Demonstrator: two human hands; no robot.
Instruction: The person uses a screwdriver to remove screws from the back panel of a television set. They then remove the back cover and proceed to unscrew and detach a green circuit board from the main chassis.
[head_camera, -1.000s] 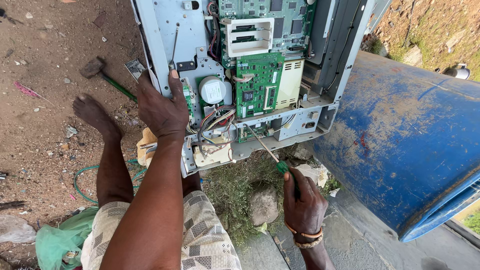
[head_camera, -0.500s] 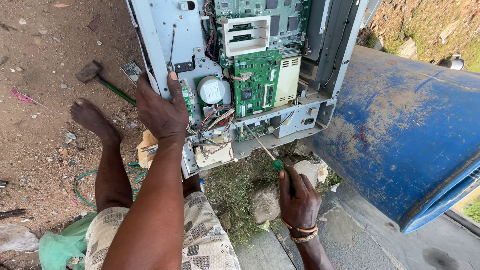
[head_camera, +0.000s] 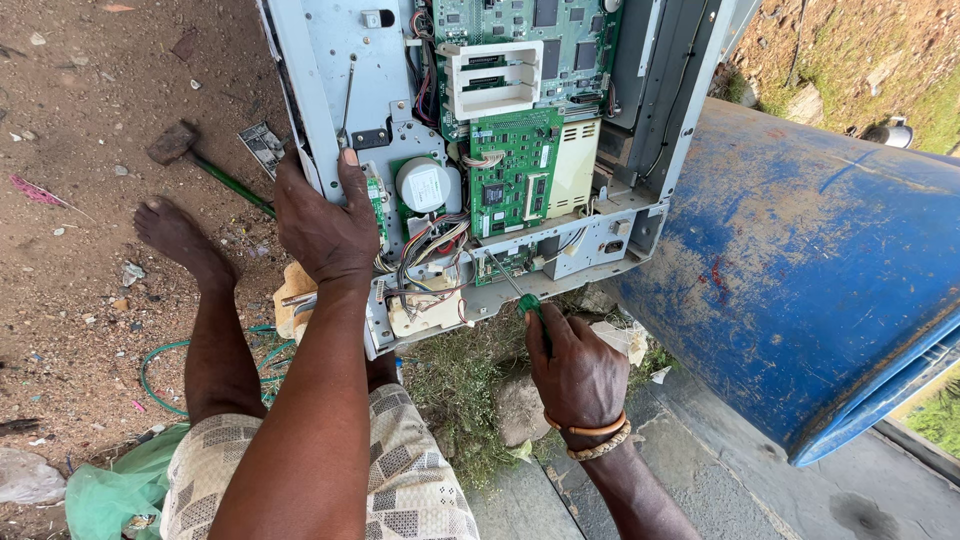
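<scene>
A grey metal machine chassis (head_camera: 330, 60) stands open on the ground, with green circuit boards (head_camera: 515, 170), a white round part and coloured wires inside. My left hand (head_camera: 325, 220) grips its left side panel. My right hand (head_camera: 578, 375) holds a green-handled screwdriver (head_camera: 525, 300), its shaft pointing up-left into the chassis' lower edge by a small board. My bare left foot (head_camera: 175, 235) rests on the dirt beside the chassis.
A large blue drum (head_camera: 820, 270) lies on its side at the right. A hammer (head_camera: 190, 155) lies on the dirt at the left, a green hose (head_camera: 160, 360) and a green plastic bag (head_camera: 110, 490) near my leg. Stones and dry grass sit below the chassis.
The view has shifted slightly. My right hand with the screwdriver has edged a little closer to the chassis. My left hand keeps its hold.
</scene>
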